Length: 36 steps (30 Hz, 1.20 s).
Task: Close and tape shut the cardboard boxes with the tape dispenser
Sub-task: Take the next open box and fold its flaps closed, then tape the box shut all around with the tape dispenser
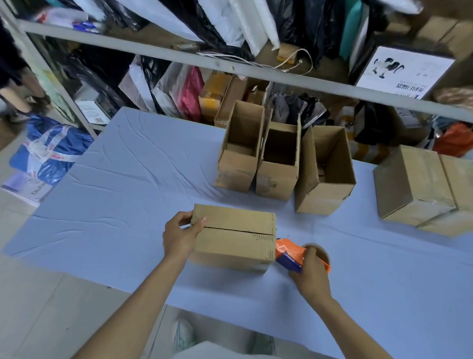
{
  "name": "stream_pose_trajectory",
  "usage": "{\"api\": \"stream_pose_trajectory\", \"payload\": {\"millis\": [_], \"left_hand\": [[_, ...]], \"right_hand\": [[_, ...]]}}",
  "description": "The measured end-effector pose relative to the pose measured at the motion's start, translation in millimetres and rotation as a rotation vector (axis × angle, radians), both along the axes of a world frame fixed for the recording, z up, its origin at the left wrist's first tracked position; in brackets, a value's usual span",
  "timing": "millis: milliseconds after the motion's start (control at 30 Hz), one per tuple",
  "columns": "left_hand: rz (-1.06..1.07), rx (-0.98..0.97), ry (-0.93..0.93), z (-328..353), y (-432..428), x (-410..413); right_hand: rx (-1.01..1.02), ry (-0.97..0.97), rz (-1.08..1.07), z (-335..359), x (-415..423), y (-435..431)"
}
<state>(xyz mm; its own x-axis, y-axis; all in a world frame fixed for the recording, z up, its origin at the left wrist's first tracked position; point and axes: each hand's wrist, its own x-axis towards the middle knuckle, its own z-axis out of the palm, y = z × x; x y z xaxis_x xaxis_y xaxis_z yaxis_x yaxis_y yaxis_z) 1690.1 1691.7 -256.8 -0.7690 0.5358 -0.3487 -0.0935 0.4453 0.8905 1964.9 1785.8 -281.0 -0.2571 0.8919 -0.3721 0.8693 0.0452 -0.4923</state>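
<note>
Pale blue creased cloth covers the table, which stands on a grey tiled floor before a metal shelf crammed with black, white and pink bags. A blue sack lies on the floor off the table's left edge. Near the front edge, about midway along, sits a box with its flaps folded down, the seam between them a dark line along the top. The left hand grips its left end, thumb on top. The right hand is curled round an orange and blue dispenser, whose nose touches the box's right end; its roll shows just behind the fingers. Three open boxes stand upright side by side toward the far edge, and two shut boxes sit touching each other near the far right corner.
</note>
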Motion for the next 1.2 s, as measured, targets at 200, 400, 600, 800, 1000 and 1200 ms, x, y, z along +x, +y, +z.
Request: {"api": "stream_pose_trajectory", "payload": {"millis": [200,400,600,800,1000,1200], "left_hand": [[-0.012,-0.022,-0.006,1,-1,-3],[-0.019,-0.04,-0.011,2,1,-4],[-0.051,-0.074,0.029,4,4,-6],[-0.072,-0.094,0.063,5,2,-6],[-0.163,-0.093,0.075,8,11,15],[-0.215,-0.115,0.079,9,23,48]], "right_hand": [[-0.006,-0.088,0.043,-3,7,1],[0.378,-0.099,0.186,44,-21,18],[0.115,-0.202,-0.086,49,5,42],[-0.124,0.488,-0.224,94,3,59],[0.1,0.316,0.178,128,-34,43],[0.129,0.21,0.353,124,-60,31]]}}
